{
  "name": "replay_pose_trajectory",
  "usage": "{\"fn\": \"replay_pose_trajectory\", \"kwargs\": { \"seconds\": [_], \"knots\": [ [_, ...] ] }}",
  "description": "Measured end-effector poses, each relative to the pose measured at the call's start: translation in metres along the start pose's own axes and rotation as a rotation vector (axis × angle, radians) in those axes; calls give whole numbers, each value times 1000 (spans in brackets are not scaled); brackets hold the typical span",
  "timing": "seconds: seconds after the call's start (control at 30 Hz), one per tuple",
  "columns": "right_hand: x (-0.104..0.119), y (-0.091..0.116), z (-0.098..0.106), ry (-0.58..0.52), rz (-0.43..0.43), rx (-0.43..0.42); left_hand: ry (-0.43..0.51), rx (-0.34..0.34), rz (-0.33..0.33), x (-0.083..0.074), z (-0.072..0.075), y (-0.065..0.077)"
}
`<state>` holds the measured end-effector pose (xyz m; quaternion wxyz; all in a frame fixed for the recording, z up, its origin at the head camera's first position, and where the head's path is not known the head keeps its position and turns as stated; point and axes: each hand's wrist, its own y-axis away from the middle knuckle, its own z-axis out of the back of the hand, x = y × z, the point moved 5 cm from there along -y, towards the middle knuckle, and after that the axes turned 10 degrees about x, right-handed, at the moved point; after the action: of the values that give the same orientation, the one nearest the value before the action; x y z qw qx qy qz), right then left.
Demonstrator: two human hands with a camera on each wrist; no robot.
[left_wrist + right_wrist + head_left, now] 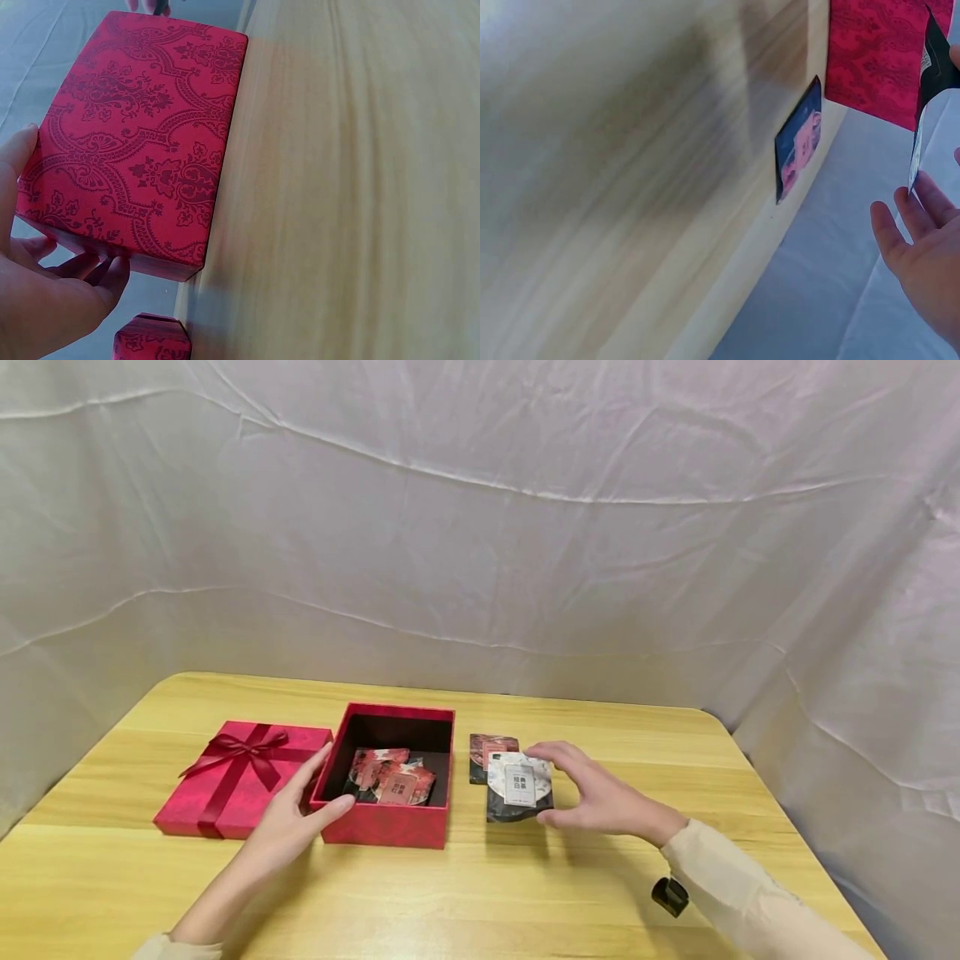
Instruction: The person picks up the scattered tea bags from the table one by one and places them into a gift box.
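My left hand [287, 827] grips the front left corner of an open red gift box [386, 827], with the thumb at the front rim and the fingers along the left side. The left wrist view shows curled fingers [112, 277] against the patterned wall. Red-and-black tea packets [396, 783] lie inside on the dark bottom. Right of the box, my right hand [600, 793] holds a white-and-black tea packet [520, 787] by its right edge between thumb and fingers, raised over the table. Behind it, partly covered in the head view, a red-and-black packet [480, 760] lies flat.
The red box lid [180, 802] with a dark red ribbon bow [243, 756] lies left of the box. All of it is on a light wooden table [420, 902]. Pale cloth [480, 543] hangs around the back and sides. A black band [670, 897] sits by the right sleeve.
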<state>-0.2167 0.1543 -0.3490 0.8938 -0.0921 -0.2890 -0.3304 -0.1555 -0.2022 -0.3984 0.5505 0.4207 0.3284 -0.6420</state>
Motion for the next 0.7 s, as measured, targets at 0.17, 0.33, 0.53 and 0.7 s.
{"fn": "replay_pose_trajectory", "kwargs": {
  "seconds": [0.17, 0.33, 0.53, 0.7],
  "knots": [
    [5, -6, 8, 5, 24, -6, 9, 3, 0, 0, 0, 0],
    [9, -13, 17, 17, 36, -4, -1, 4, 9, 0, 0, 0],
    [15, -20, 24, 21, 30, 15, 2, 5, 3, 0, 0, 0],
    [21, -25, 28, 29, 34, 13, -1, 3, 2, 0, 0, 0]
  ]
}}
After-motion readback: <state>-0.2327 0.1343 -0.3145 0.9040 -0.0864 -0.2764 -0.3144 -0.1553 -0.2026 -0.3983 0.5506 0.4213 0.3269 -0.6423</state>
